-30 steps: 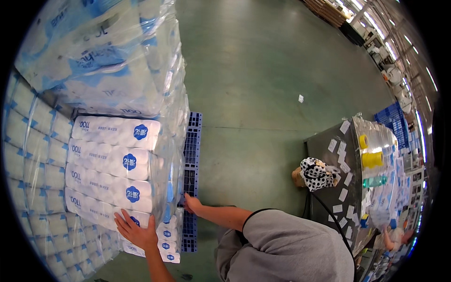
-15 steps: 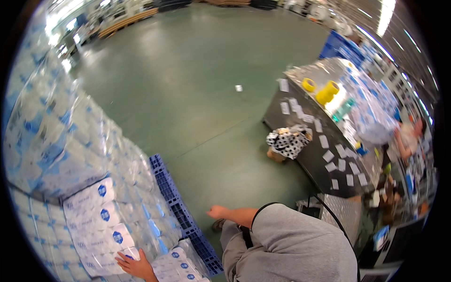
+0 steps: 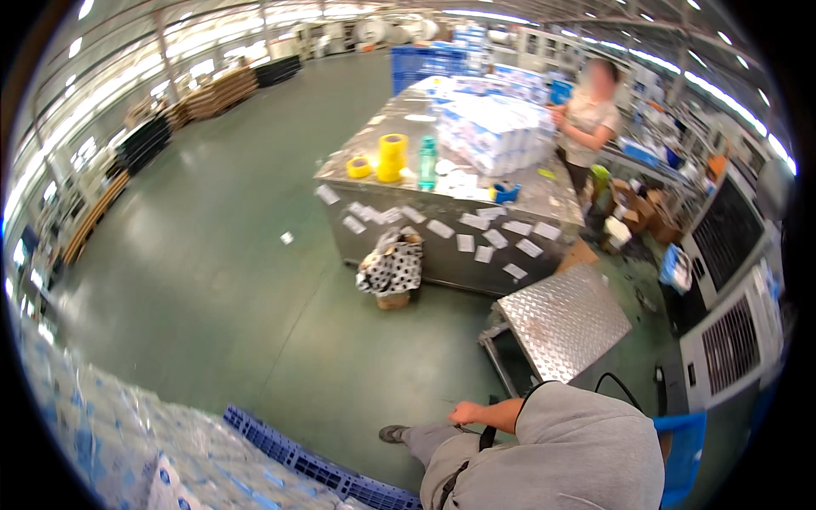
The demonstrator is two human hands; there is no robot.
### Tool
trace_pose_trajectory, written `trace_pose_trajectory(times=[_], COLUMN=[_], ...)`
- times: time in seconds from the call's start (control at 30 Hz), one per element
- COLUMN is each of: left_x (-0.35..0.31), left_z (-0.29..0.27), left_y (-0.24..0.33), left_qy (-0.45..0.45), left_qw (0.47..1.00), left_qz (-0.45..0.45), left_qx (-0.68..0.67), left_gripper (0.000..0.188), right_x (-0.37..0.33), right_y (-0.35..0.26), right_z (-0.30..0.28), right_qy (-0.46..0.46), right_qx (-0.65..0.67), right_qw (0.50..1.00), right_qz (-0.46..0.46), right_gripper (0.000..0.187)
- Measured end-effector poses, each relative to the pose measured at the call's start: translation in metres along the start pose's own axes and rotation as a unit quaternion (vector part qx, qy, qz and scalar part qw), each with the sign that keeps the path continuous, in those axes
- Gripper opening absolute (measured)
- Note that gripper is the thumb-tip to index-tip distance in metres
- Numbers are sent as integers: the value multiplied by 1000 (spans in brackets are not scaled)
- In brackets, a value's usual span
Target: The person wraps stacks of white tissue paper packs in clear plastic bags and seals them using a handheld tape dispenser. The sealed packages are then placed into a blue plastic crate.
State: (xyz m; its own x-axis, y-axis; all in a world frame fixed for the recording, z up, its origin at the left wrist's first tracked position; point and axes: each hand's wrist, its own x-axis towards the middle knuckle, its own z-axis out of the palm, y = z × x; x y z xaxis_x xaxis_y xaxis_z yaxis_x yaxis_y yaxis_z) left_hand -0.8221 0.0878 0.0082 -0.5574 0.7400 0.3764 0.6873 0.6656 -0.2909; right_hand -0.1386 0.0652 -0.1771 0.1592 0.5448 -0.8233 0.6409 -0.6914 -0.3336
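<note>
Your tall stack of white-and-blue packs in clear, glossy film [image 3: 110,425] fills the lower left, cut off by the dark rim. Its wrap is wrinkled and streaked with pale highlights; blue print shows through in blurred patches, and 1 pack near the bottom edge shows a sharper blue mark. Along its right side runs the edge of a dark-blue slotted plastic pallet [image 3: 293,456].

Your bare right hand [image 3: 465,413] is near your grey trouser leg [image 3: 432,444], well apart from the stack — you cannot tell from this view whether its fingers are apart or closed on something. Your left hand is out of view, so its grip cannot be told.

Ahead of you, a silvery treadplate metal platform [image 3: 565,319] sits before a grey metal bench [image 3: 446,259] bearing yellow tape rolls [image 3: 392,157] and 1 teal bottle [image 3: 427,163]. Beyond stands 1 co-worker [image 3: 592,123].
</note>
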Motion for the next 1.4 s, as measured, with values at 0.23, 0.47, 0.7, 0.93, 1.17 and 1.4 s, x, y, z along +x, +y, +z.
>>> trace_pose_trajectory(times=[0.23, 0.47, 0.7, 0.93, 1.17, 1.4], left_x=[-46, -222, -342, -369, -381, -393], left_z=[-15, -172, -162, -220, -193, -170], left_y=[146, 418, 541, 655, 786, 920], left_qy=[228, -114, -504, -442, -482, -459], left_qw=[919, 745, 631, 583, 541, 514], left_qz=[247, 541, 491, 627, 674, 698], left_qx=[-207, -374, -325, -269, -143, -196], left_gripper=[89, 77, 65, 45, 62, 65], right_x=[-4, 6, 40, 27, -19, -56], right_y=[135, 191, 265, 323, 334, 302], right_z=[-28, -25, -113, -228, -281, -424], right_qy=[128, 127, 126, 257, 268, 405], right_qx=[197, 331, 433, 603, 754, 794], right_qw=[968, 924, 879, 748, 586, 453], right_qz=[91, 148, 152, 103, 131, -7], right_gripper=[50, 59, 50, 39, 37, 28])
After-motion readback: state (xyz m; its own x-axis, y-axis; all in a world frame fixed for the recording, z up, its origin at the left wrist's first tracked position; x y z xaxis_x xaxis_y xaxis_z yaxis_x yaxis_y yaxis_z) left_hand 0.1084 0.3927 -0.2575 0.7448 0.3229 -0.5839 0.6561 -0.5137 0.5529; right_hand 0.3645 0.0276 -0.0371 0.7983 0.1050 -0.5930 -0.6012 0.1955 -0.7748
